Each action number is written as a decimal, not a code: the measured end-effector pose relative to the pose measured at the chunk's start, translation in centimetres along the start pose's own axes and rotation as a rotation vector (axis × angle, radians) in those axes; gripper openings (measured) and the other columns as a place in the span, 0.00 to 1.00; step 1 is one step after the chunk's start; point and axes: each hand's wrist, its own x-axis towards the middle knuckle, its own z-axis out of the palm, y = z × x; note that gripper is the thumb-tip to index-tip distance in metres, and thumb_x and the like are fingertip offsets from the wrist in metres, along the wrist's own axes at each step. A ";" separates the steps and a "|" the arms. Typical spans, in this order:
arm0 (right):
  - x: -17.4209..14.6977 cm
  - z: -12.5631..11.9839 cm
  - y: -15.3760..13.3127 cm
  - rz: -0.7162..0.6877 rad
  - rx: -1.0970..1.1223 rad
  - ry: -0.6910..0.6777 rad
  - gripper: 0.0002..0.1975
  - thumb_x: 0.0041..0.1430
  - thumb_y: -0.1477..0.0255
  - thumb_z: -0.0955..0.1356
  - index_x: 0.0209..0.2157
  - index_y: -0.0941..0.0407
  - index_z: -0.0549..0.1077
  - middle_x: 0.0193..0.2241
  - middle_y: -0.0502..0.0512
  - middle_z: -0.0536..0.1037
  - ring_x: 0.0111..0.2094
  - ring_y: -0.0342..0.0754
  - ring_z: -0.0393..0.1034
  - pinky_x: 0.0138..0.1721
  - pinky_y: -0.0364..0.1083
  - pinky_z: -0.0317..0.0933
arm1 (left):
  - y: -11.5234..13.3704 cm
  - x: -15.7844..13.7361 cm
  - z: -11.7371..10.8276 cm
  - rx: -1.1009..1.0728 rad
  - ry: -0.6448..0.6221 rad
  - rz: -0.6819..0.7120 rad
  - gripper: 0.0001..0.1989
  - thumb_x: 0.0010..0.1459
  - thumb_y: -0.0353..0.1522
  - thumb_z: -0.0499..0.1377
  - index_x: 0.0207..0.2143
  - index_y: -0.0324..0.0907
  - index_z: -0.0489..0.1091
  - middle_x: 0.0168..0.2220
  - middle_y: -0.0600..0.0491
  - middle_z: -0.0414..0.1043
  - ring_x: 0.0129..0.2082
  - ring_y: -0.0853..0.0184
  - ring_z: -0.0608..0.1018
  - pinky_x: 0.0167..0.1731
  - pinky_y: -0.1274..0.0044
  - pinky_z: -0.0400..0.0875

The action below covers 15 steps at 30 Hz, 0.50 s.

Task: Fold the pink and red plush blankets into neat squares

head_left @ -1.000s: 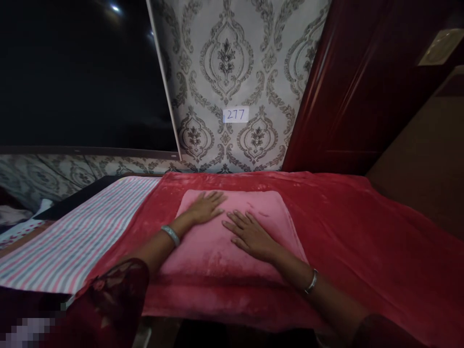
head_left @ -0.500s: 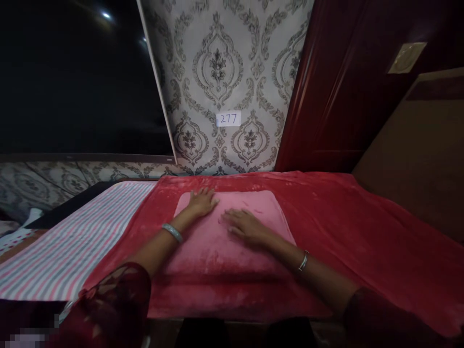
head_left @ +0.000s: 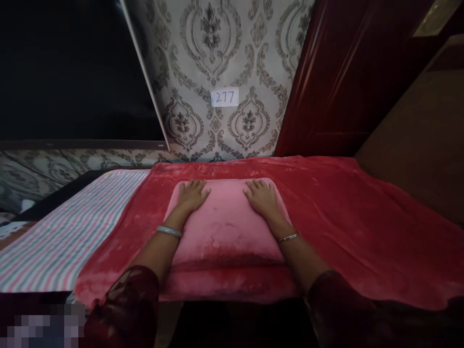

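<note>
Pink cloth tops red blanket near wallpaper.

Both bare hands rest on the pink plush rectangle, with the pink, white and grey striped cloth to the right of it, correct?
Not quite: the head view shows the pink, white and grey striped cloth to the left of the pink plush rectangle. The left hand and right hand do rest on that rectangle.

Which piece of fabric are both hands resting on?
The pink rectangular piece, under the left hand and right hand; neither lies on the red cloth or striped cloth.
</note>
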 end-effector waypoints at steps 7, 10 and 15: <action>0.0 -0.3 2.1 0.200 0.070 -0.050 0.30 0.72 0.56 0.51 0.67 0.49 0.63 0.70 0.58 0.58 0.70 0.65 0.45 0.61 0.71 0.56 | -2.5 -0.4 0.2 -0.094 -0.028 -0.139 0.33 0.70 0.46 0.39 0.69 0.41 0.58 0.71 0.43 0.56 0.71 0.52 0.57 0.66 0.57 0.56; 0.2 -0.4 2.2 0.194 0.097 -0.074 0.30 0.72 0.56 0.50 0.69 0.49 0.61 0.71 0.58 0.56 0.70 0.66 0.43 0.60 0.73 0.57 | -2.6 -0.2 0.0 -0.113 -0.039 -0.111 0.33 0.70 0.45 0.39 0.70 0.39 0.57 0.71 0.43 0.56 0.70 0.53 0.59 0.67 0.60 0.55; -0.1 -1.7 2.3 0.179 0.046 -0.161 0.31 0.72 0.56 0.51 0.71 0.52 0.57 0.73 0.60 0.51 0.72 0.66 0.39 0.64 0.74 0.47 | -1.8 -1.1 -1.4 -0.073 -0.097 -0.137 0.34 0.70 0.46 0.41 0.73 0.40 0.49 0.74 0.42 0.45 0.74 0.50 0.49 0.68 0.51 0.45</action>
